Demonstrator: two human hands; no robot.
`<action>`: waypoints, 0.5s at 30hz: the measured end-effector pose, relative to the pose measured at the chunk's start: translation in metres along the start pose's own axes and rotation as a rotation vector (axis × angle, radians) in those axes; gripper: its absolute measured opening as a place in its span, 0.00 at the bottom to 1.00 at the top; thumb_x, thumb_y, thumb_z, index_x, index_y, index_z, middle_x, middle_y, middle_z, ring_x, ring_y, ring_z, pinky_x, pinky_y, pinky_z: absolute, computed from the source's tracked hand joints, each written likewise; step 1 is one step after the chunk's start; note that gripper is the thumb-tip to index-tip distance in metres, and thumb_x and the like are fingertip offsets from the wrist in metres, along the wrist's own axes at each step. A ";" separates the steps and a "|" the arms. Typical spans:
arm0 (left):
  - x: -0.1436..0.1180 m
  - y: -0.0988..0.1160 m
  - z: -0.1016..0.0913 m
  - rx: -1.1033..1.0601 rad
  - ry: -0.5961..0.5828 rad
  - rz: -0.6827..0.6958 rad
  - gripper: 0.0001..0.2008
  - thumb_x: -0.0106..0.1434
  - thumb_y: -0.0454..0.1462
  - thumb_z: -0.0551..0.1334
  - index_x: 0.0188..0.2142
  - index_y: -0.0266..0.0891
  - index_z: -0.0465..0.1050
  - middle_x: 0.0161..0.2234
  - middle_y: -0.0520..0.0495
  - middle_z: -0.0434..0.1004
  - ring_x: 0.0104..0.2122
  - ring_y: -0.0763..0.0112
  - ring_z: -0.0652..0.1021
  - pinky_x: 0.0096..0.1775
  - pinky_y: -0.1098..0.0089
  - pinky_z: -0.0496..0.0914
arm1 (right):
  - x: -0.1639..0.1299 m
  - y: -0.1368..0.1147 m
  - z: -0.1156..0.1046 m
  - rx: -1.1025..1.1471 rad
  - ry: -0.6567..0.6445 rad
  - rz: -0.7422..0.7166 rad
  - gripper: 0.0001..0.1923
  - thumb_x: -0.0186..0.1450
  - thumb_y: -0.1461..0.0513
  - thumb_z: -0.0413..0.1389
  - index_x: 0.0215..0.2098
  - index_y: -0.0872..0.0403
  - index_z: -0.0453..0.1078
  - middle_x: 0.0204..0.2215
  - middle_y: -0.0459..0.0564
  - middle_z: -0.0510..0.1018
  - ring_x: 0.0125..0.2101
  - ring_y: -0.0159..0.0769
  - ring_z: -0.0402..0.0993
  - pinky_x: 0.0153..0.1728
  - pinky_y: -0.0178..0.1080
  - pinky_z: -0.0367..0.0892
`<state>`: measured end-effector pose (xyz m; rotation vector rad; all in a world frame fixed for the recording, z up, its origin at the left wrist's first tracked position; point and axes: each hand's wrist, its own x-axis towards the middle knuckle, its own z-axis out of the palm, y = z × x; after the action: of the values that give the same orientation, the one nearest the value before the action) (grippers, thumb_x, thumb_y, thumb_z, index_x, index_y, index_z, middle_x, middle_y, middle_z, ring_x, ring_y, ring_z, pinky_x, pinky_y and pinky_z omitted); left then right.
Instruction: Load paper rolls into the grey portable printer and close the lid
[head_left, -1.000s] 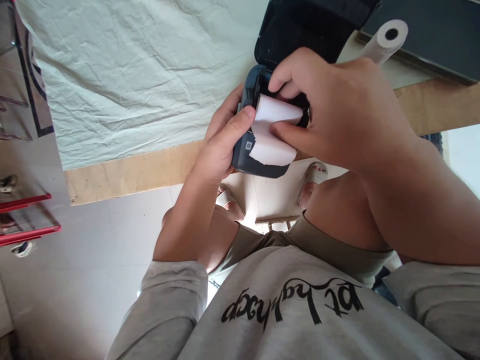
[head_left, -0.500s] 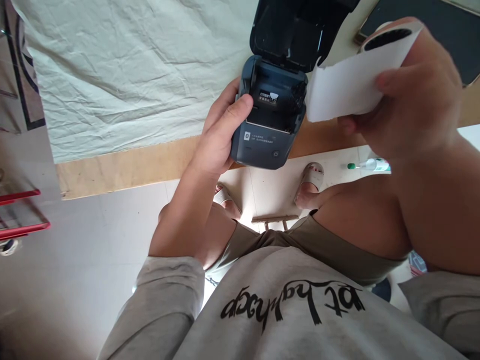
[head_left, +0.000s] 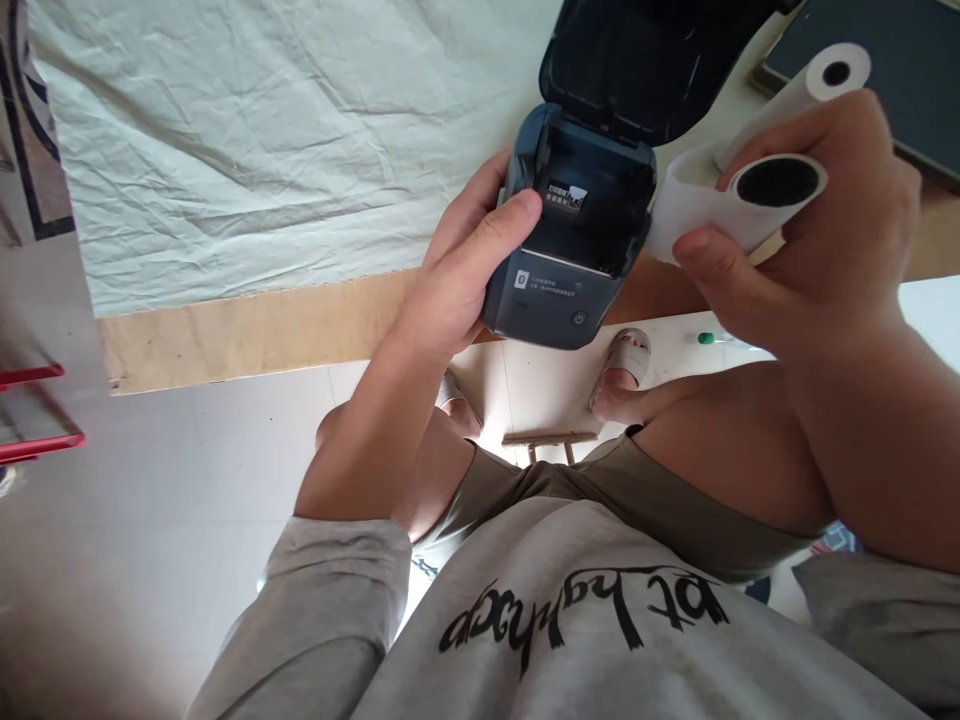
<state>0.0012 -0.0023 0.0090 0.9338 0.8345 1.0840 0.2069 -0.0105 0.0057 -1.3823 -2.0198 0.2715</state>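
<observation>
Two hands are engaged: the left hand [head_left: 457,290] grips the open printer [head_left: 574,240]; the right hand [head_left: 817,250] pinches the paper roll [head_left: 739,200], best squared beside the empty bay.

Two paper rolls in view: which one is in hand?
The nearer paper roll, with the wide dark core, in the right hand; the other roll lies behind it.

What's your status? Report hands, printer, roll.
Left hand gripping printer, lid open, bay empty. Right hand holding paper roll beside it. Nothing between them.
</observation>
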 end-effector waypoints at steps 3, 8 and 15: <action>0.000 0.000 -0.002 -0.018 0.003 0.006 0.07 0.58 0.39 0.54 0.36 0.43 0.66 0.27 0.52 0.69 0.27 0.75 0.70 0.27 0.74 0.62 | -0.001 0.001 0.003 -0.044 0.010 -0.018 0.22 0.52 0.53 0.55 0.43 0.51 0.62 0.36 0.48 0.68 0.29 0.24 0.62 0.31 0.34 0.57; 0.000 0.000 -0.004 0.018 -0.032 0.008 0.08 0.58 0.36 0.53 0.38 0.43 0.65 0.33 0.50 0.72 0.30 0.74 0.72 0.27 0.75 0.64 | 0.001 -0.001 0.006 -0.135 -0.127 0.058 0.32 0.51 0.62 0.55 0.52 0.47 0.50 0.43 0.45 0.68 0.40 0.29 0.68 0.36 0.35 0.63; 0.002 -0.003 -0.006 -0.010 -0.032 0.005 0.10 0.57 0.38 0.55 0.39 0.45 0.65 0.35 0.52 0.73 0.36 0.69 0.74 0.28 0.73 0.65 | 0.002 0.001 0.008 0.115 -0.154 -0.035 0.39 0.49 0.65 0.56 0.55 0.47 0.43 0.53 0.53 0.53 0.44 0.27 0.64 0.34 0.30 0.68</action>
<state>-0.0022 0.0002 0.0037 0.9426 0.8000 1.0736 0.2019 -0.0067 0.0004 -1.2884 -2.1151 0.4837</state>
